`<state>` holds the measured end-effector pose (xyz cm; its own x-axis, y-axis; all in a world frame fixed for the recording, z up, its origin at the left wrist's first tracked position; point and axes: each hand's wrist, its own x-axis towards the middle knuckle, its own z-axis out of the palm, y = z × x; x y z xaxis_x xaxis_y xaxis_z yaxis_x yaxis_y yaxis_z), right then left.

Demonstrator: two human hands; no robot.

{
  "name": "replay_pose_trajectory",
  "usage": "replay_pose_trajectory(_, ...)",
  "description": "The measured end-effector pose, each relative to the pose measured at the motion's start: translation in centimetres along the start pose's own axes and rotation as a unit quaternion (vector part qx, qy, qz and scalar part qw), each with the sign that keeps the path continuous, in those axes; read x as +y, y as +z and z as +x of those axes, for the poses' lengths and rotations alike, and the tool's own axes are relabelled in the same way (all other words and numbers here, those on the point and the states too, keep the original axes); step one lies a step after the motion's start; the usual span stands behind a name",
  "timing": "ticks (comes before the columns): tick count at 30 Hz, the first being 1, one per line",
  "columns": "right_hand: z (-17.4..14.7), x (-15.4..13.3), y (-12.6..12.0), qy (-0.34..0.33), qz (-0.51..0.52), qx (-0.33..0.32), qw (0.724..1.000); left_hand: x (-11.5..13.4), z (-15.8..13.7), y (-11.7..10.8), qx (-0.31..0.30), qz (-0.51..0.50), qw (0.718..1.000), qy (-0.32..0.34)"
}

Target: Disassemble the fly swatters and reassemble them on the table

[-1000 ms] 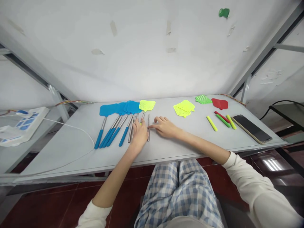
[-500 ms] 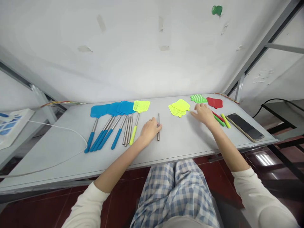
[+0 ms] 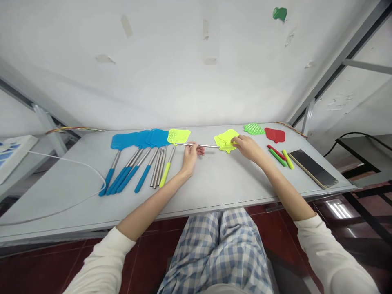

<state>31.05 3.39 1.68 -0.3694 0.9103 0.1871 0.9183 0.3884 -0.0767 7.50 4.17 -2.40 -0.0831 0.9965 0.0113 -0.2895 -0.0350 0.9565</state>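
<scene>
My left hand (image 3: 190, 157) grips a thin metal telescopic rod (image 3: 211, 146), held level above the table. The rod's right end reaches the yellow swatter heads. My right hand (image 3: 246, 148) pinches the upper yellow fly swatter head (image 3: 229, 134) by its narrow end. A second yellow swatter head (image 3: 225, 148) lies beneath it, partly covered. Left of my left hand rests a whole yellow fly swatter (image 3: 179, 136), with loose metal rods (image 3: 158, 168) beside its handle. Several blue fly swatters (image 3: 124, 141) lie further left, their heads overlapping.
A green swatter head (image 3: 254, 129) and a red one (image 3: 275, 134) lie at the back right. Nearer are red, green (image 3: 278, 157) and yellow handle grips and a phone (image 3: 312, 168). A white cable (image 3: 82, 161) loops across the table's left side (image 3: 45, 200).
My left hand has lifted the metal rod from the table and turned it level. My right hand has moved left from the handle grips and taken hold of the upper yellow swatter head.
</scene>
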Motion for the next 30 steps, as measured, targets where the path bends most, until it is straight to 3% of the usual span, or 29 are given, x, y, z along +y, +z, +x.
replay_pose_trajectory(4, 2.5, -1.3, 0.9, -0.052, 0.017, 0.034, 0.998, 0.0, 0.2, -0.4, 0.029, -0.007, 0.999, 0.02)
replay_pose_trajectory(10, 1.9, -1.2, 2.6, -0.076, 0.053, 0.094, 0.991, 0.1, 0.1, -0.2, 0.022, -0.075, 0.997, 0.02)
replay_pose_trajectory(16, 1.3, -2.2, 3.8, -0.149, 0.059, 0.194, 0.968, -0.6, -1.2, 0.4, -0.104, -0.034, 0.994, 0.006)
replay_pose_trajectory(21, 1.0, -3.5, 3.4, -0.163, 0.14, 0.199, 0.956, -0.6, -2.0, 0.6, -0.163, -0.02, 0.986, 0.02)
replay_pose_trajectory(23, 1.1, -2.9, 3.2, -0.142, 0.185, 0.188, 0.954, -0.1, -1.9, 0.5, -0.164, -0.018, 0.985, 0.045)
replay_pose_trajectory(25, 1.6, -1.7, 3.5, -0.075, 0.188, 0.191, 0.961, 0.6, -1.8, 0.2, -0.135, 0.013, 0.987, 0.089)
replay_pose_trajectory(27, 2.2, -0.3, 4.1, 0.02, 0.14, 0.181, 0.973, 1.3, -1.7, -0.2, -0.1, 0.077, 0.981, 0.144)
replay_pose_trajectory(30, 3.0, 1.3, 5.3, 0.118, 0.066, 0.109, 0.985, 2.3, -1.8, -1.2, -0.095, 0.196, 0.956, 0.195)
